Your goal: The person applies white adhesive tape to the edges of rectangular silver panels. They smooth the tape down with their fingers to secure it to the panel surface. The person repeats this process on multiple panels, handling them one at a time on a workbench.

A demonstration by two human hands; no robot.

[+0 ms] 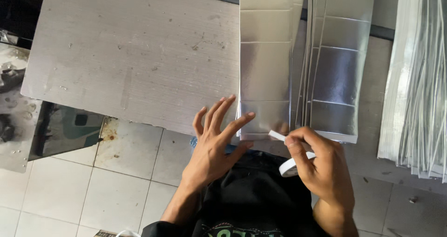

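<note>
My right hand (321, 162) grips a roll of white tape (289, 167), pinching its loose end (278, 135) between thumb and forefinger just below the near edge of a silver foil-faced sheet (265, 69). That sheet lies on a grey board (135, 55). My left hand (215, 141) is open with fingers spread, its fingertips resting at the board's near edge beside the sheet's lower left corner.
A stack of folded silver sheets (337, 64) lies just right of the first sheet. A thick pile of silver sheets (419, 78) stands at the far right. Tiled floor (60, 185) shows below the board, with a dark reflective panel (65, 130) at left.
</note>
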